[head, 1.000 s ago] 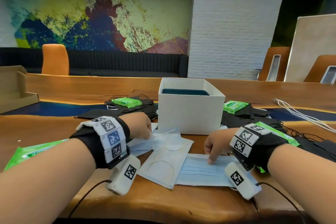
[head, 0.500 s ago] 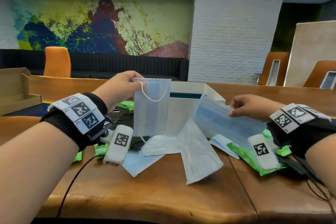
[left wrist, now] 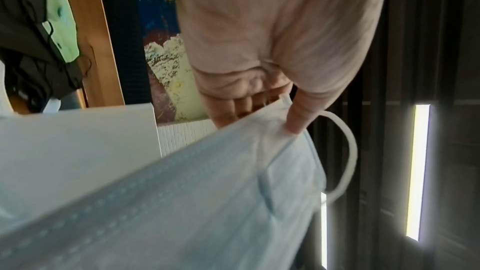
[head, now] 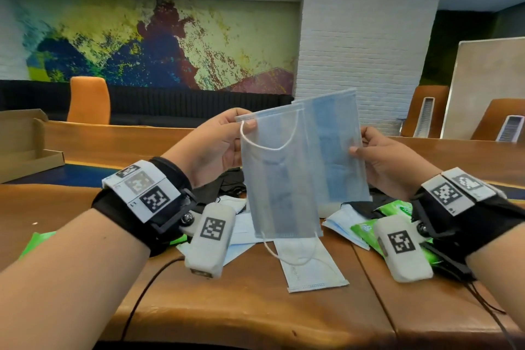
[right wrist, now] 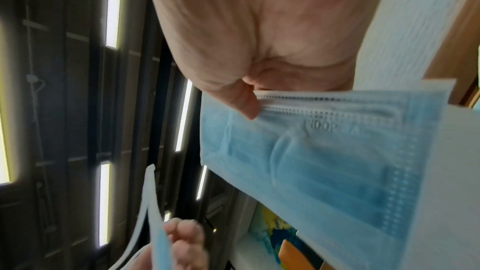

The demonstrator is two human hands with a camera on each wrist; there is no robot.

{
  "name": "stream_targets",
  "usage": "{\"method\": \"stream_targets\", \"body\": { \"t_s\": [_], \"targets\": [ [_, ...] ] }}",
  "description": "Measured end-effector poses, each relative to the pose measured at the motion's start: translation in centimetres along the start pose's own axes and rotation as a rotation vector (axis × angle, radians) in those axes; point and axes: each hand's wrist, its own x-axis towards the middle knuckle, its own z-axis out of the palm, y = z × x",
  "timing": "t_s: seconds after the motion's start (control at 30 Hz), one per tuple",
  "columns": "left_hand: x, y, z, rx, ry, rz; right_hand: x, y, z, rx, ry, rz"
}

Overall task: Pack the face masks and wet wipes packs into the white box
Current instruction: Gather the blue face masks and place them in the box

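Nearest, on the wooden table: one pale face mask is lying flat w/ its ear loop showing, just in front of a loose heap of more blue masks, green wet wipes packs to the right, black masks behind.

Above that heap both hands are holding masks up in the air, hanging vertically. Left hand is pinching the top corner of the front blue mask, thumb on the near face, fingers behind; white ear loop is curving just below the grip. Right hand is gripping the right edge of the rear blue mask btwn thumb and fingers. The two masks are overlapping, front one sitting lower and left of the rear one.

White box is mostly hidden behind the masks in the head view; left wrist view is showing its white wall just beyond the held mask.

Further back: orange chair, brown cardboard tray far left, painted mural.
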Motion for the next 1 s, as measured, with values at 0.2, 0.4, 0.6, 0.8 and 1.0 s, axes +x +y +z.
{"method": "stream_targets", "body": {
  "t_s": [0.2, 0.4, 0.6, 0.8, 1.0],
  "targets": [
    [0.5, -1.5, 2.7, -0.054, 0.011, -0.028, -0.8, 1.4, 3.0, 0.18, -0.121, 0.062],
    [1.3, -3.2, 4.2, -0.18, 0.203, -0.064, -1.3, 3.1, 4.7, 0.183, -0.229, 0.167],
    [1.3, -4.2, 5.2, -0.231, 0.305, -0.077, -0.8, 5.5, 4.7, -0.049, -0.221, 0.136],
    [0.8, -6.5, 3.7, -0.069, 0.192, -0.372, 0.0, 7.2, 2.5, -0.205, -0.055, 0.226],
    [0.2, -9.6, 1.8, 0.356, 0.087, -0.675, 0.1, 9.1, 0.6, -0.307, 0.13, 0.499]
  ]
}}
